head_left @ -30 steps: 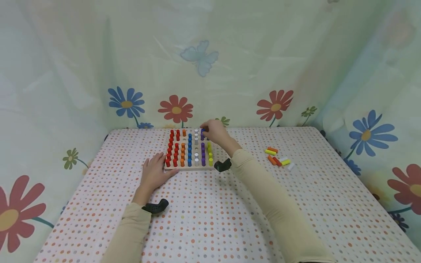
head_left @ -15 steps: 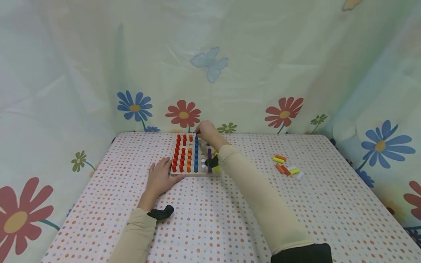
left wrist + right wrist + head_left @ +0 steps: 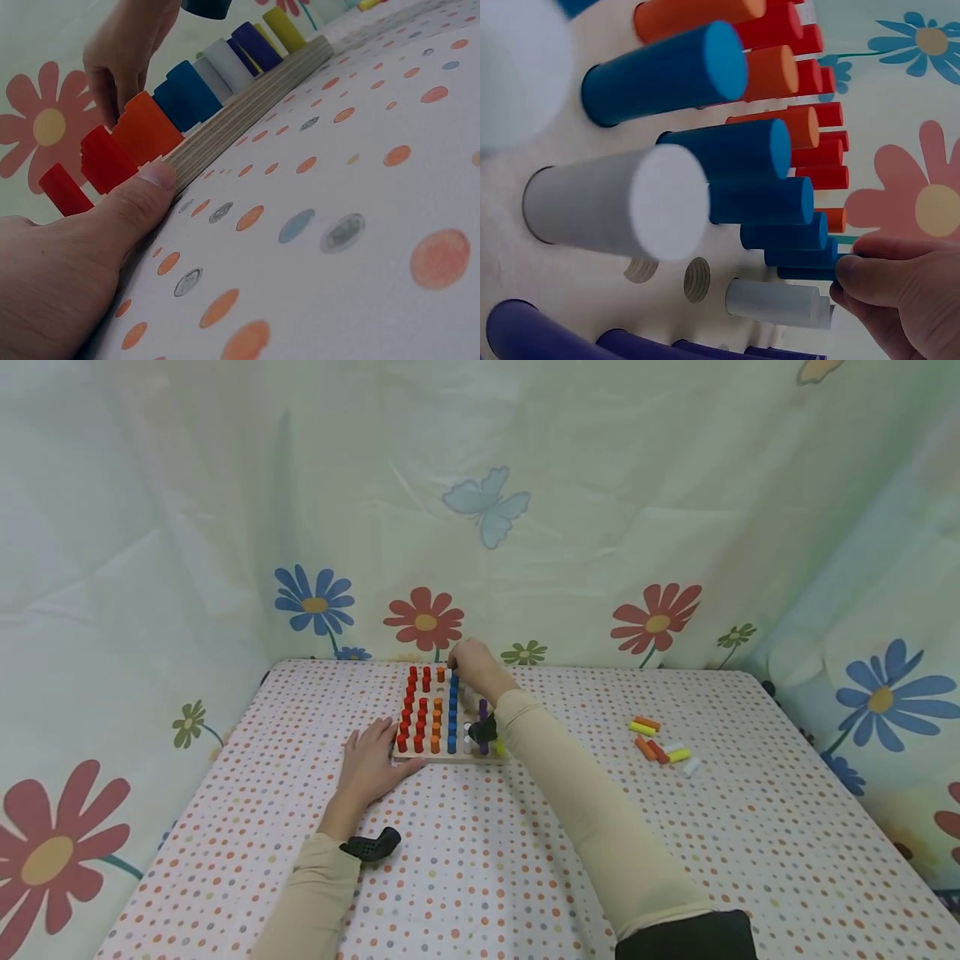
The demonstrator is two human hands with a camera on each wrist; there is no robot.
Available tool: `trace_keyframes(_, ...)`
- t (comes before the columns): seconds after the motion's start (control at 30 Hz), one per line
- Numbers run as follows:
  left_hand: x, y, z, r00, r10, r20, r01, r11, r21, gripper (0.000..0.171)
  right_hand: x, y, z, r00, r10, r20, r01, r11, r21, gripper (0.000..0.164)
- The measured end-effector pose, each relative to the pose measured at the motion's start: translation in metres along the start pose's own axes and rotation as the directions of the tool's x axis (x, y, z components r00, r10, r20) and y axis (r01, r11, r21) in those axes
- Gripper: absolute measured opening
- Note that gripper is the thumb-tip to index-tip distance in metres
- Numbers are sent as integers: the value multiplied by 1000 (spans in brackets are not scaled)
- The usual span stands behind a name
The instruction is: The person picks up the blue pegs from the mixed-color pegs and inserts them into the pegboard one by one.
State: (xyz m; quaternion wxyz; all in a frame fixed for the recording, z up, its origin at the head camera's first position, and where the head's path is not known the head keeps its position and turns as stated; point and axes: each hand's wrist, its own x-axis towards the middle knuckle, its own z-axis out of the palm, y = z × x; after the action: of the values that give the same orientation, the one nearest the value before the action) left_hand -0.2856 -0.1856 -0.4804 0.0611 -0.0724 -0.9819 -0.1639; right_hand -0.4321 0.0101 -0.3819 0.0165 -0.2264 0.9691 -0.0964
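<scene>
A wooden pegboard (image 3: 450, 759) bears columns of upright red, orange, blue, white, purple and yellow pegs. At its far edge my right hand (image 3: 474, 667) pinches the blue peg (image 3: 806, 274) at the back of the blue column between thumb and fingers. My left hand (image 3: 369, 767) rests at the board's near left corner, its thumb lying along the front edge in the left wrist view. White pegs (image 3: 619, 202) and bare holes (image 3: 697, 280) show beside the blue column. The right forearm and black wrist camera cover part of the purple and yellow columns in the head view.
Loose orange, yellow, red and white pegs (image 3: 663, 748) lie on the dotted tablecloth (image 3: 465, 877) to the right of the board. A flowered curtain (image 3: 360, 510) stands behind the table.
My right hand has moved left from the far end of the purple column to the blue column, bringing the blue peg there. The left hand stays at the board's corner; the head view has shifted slightly.
</scene>
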Motion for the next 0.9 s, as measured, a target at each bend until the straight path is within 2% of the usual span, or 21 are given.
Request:
trace_keyframes(0.47, -2, 0, -1, 1000, -16, 15, 17, 1000, -24, 100, 9, -1, 4, 1000, 5, -7, -5, 1000, -13, 20)
trace_keyframes(0.57, -2, 0, 0, 1000, -11, 9, 11, 1000, -23, 100, 10, -2, 3, 1000, 3, -7, -3, 999, -45, 20)
trace_keyframes(0.9, 0, -2, 2, 1000, 12, -21, -12, 1000, -8, 97, 7, -2, -2, 1000, 5, 4, -5, 1000, -20, 22)
